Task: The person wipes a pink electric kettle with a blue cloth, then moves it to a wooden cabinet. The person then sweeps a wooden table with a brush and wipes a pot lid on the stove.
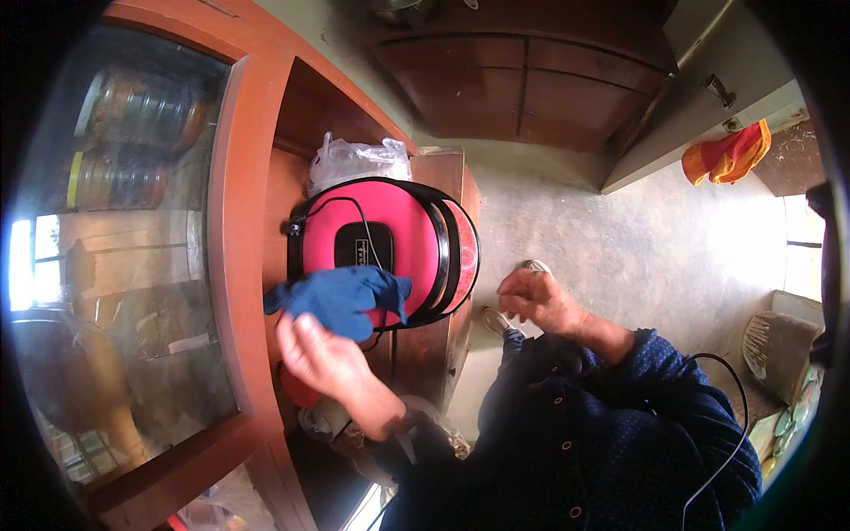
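Note:
My left hand (320,358) grips a blue cloth (341,299), fingers closed on its near edge. The cloth lies against the near side of a pink and black appliance (407,234) with rounded corners and a dark panel on top. A black cord (361,212) runs across its pink surface. The appliance sits on a brown wooden cabinet (449,177). My right hand (540,299) hangs in the air right of the appliance, apart from it. Its fingers are loosely curled in, and nothing shows in them.
A clear plastic bag (359,162) lies behind the appliance. To the left stands a red-brown glass-fronted cupboard (232,221) with jars inside. Brown drawers (531,84) are at the far side. An orange and red cloth (730,155) hangs at the right, above a grey floor (567,203).

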